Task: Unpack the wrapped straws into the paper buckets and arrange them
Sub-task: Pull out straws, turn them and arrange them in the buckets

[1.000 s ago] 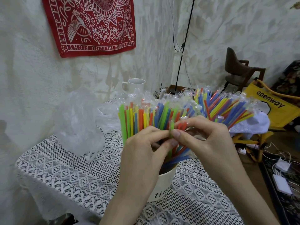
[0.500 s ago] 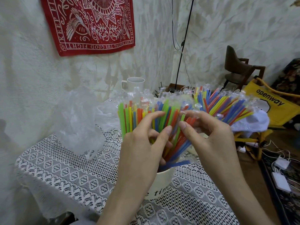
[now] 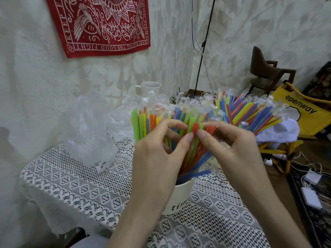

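Both hands meet mid-frame: left hand (image 3: 161,151) and right hand (image 3: 231,145) each pinch straws (image 3: 195,129) fanned from the white paper bucket (image 3: 179,196) at centre. Worktop (image 3: 80,185) edge drops away lower left; crumpled plastic bag (image 3: 86,129) lies left, mug (image 3: 150,88) behind.

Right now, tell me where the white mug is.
In the head view the white mug stands at the table's far edge near the wall, left of centre, behind the bunch of straws and right of the crumpled clear plastic bag.
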